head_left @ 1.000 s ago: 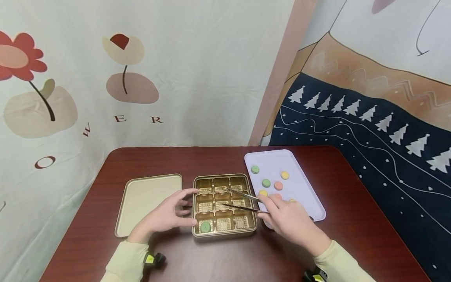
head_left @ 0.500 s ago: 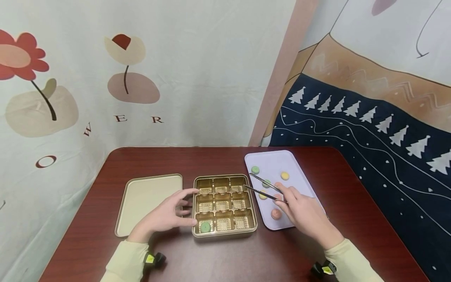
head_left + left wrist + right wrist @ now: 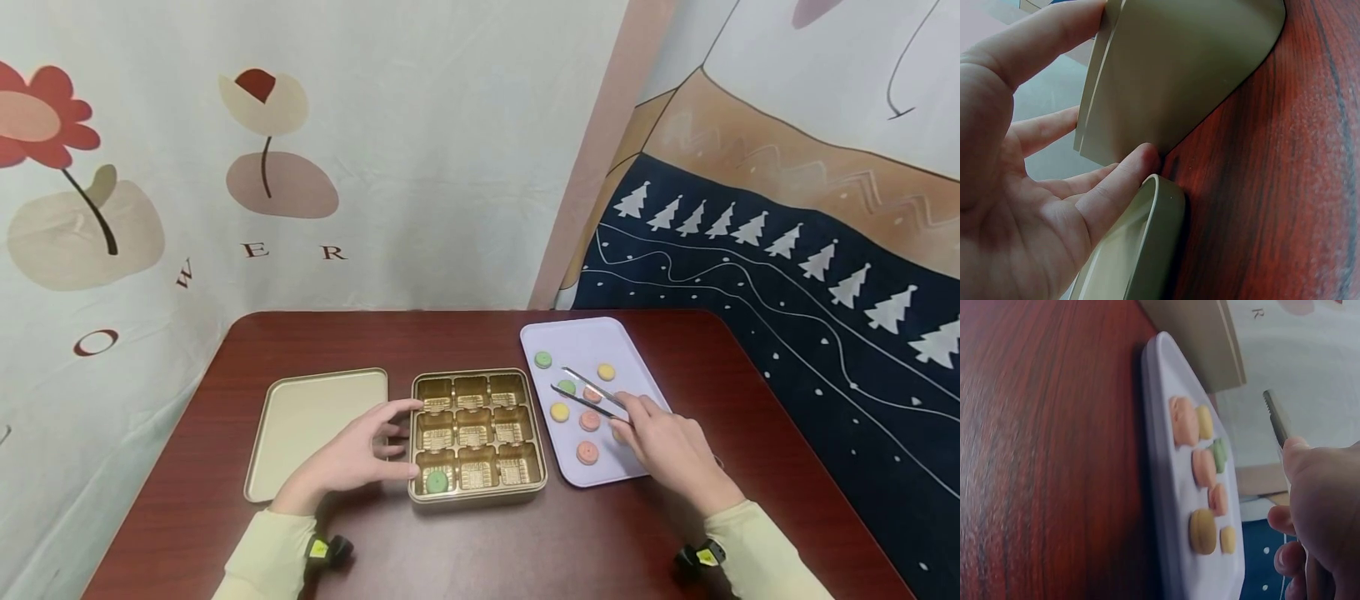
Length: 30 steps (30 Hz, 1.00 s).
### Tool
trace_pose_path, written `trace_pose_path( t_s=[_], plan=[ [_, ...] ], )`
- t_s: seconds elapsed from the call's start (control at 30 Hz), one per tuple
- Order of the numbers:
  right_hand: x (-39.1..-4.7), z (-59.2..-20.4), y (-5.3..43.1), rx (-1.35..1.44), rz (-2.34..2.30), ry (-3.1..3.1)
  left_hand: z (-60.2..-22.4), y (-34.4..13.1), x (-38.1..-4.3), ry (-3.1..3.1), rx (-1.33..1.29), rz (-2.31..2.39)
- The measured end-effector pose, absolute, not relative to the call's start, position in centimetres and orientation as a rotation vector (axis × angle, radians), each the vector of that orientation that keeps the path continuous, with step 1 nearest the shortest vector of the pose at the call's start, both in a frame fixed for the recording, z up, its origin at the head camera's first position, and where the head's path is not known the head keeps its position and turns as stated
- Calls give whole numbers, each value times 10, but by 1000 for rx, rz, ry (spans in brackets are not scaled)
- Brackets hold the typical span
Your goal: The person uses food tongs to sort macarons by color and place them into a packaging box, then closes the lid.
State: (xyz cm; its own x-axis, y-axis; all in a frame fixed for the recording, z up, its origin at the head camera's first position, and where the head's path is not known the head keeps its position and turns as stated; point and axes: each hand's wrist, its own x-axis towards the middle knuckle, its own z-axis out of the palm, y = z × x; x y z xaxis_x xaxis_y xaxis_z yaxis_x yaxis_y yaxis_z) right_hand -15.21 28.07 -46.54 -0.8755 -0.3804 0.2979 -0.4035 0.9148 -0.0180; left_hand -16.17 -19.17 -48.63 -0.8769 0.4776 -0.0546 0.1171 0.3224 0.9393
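My left hand rests at the left side of a gold tin, thumb and fingers spread apart and touching its edge. In the left wrist view, the fingertips meet the tin's outer wall. A green macaron lies in the front-left compartment. My right hand grips metal tongs, their arms apart with nothing visible between the tips. The tongs' tips hover over a lilac tray, near a green macaron. Pink macarons and yellow macarons lie about; one yellow is partly hidden by the hand.
A pale gold lid lies on the dark red wooden table, left of the tin and partly behind my left hand. Another green macaron sits at the tray's far left. A printed curtain hangs behind the table.
My right hand has moved right with the tongs, from above the tin's compartments to over the tray. The left hand and the tin have stayed in place.
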Motion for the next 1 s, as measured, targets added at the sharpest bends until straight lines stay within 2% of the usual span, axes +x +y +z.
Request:
trace_pose_path(
  t_s=[0.47, 1.0],
  plan=[
    [-159, -473, 286, 505, 26, -2952, -485, -191, -161, 2276, 525, 1568],
    [-168, -476, 282, 559, -116, -2919, -487, -192, -161, 2277, 553, 1574]
  ],
)
